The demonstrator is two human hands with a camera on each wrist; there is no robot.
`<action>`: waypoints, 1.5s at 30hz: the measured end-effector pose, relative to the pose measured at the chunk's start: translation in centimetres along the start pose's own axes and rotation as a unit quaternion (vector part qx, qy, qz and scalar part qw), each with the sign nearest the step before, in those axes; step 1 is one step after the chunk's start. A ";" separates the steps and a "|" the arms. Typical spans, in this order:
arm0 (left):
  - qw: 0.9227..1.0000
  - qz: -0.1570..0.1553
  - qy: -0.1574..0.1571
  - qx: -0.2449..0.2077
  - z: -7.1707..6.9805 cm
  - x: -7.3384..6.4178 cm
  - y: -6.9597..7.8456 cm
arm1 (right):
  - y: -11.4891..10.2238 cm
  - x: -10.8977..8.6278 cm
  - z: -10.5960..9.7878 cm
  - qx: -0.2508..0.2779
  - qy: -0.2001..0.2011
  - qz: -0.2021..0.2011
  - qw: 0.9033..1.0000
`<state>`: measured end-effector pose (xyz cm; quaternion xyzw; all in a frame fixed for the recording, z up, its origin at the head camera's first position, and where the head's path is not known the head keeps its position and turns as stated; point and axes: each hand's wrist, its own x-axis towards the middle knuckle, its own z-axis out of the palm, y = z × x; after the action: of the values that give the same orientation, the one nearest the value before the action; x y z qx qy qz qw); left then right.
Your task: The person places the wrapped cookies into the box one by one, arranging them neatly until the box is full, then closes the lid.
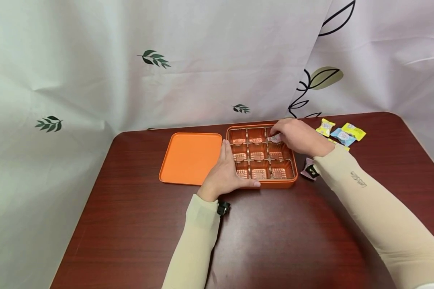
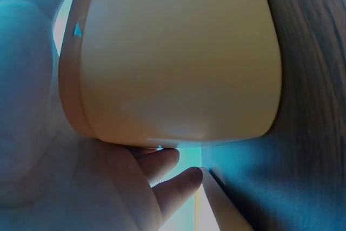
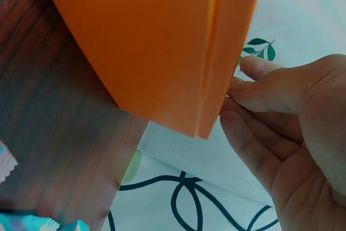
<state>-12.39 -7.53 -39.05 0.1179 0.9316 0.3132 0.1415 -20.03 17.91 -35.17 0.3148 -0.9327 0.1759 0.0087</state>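
Note:
An orange box (image 1: 275,184) holds a copper-coloured tray with a grid of small compartments. My left hand (image 1: 222,172) rests along its left side, fingers straight, with the thumb stretched along the front edge. In the left wrist view the box wall (image 2: 184,63) fills the space beside the palm. My right hand (image 1: 296,134) reaches over the back right compartment, where its fingers pinch a candy in a pale pinkish wrapper (image 1: 275,138). Seen from the right wrist, the fingertips of that hand (image 3: 292,117) dip behind the rim of the box (image 3: 146,47).
An orange lid (image 1: 189,158) lies left of the box. Several wrapped candies, among them a blue one (image 1: 342,137) and a yellow one (image 1: 354,131), lie to the right. A purplish candy (image 1: 307,168) sits near the right wrist. Behind the table (image 1: 137,224) hangs a patterned curtain (image 1: 202,80).

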 end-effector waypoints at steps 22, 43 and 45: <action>1.000 0.003 0.001 -0.001 0.1 -0.1 -0.1 | 1.3 -2.9 -1.0 -0.018 0.042 -0.010 0.999; 1.000 0.008 0.002 0.003 0.1 0.0 -0.1 | 0.3 -6.7 -0.6 -0.052 0.035 0.027 0.998; 1.000 0.007 0.001 0.001 0.1 0.0 -0.1 | 0.0 -7.1 -0.5 -0.049 0.036 0.050 0.997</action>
<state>-12.34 -7.53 -39.19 0.1243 0.9314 0.3132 0.1378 -14.35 22.25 -35.60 0.2602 -0.9540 0.1409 0.0485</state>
